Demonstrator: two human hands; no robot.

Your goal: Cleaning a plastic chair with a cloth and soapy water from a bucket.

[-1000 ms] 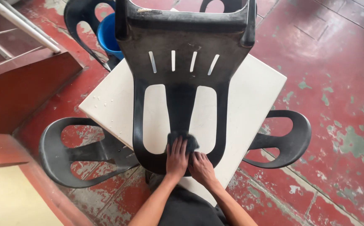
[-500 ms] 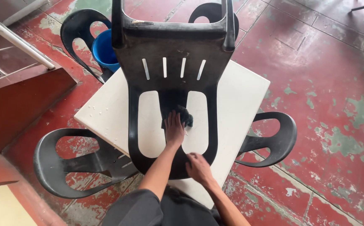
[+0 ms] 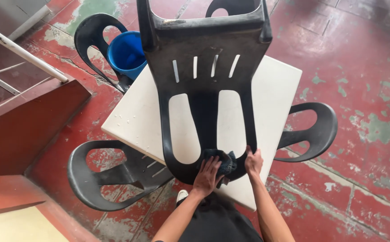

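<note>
A: Left hand (image 3: 207, 176) is lying palm down, fingers spread, pressing a dark cloth (image 3: 219, 162) flat against the lower curve of the black plastic chair's (image 3: 204, 89) backrest. No pinching; the cloth is being held under the palm.

B: Right hand (image 3: 253, 161)?

A: Curling around the backrest's right edge, fingers wrapping the rim, thumb on the near face. It is bracing the chair.

B: Where is the chair sitting?

A: Lying across the white square table (image 3: 275, 89), backrest toward the person, legs pointing up and away. The backrest's end is overhanging the table's near edge.

B: Handling?

A: Judging by the moulded one-piece shell: light, stiff, with some flex in the thin backrest bars. Surface is looking smooth and dull, probably slick where damp. The rim and the two large cut-outs are offering the surest hold; the flat middle bar is giving nothing to grip. The cloth is soft and limp, bunching under pressure.

B: Around it?

A: Three matching black chairs: a chair at the left (image 3: 109, 175), a chair at the right (image 3: 311, 130), a far chair (image 3: 94, 40) with a blue bucket (image 3: 127, 54) beside it. A worn red floor (image 3: 365, 67) and a white railing (image 3: 20, 51) at the upper left.
</note>
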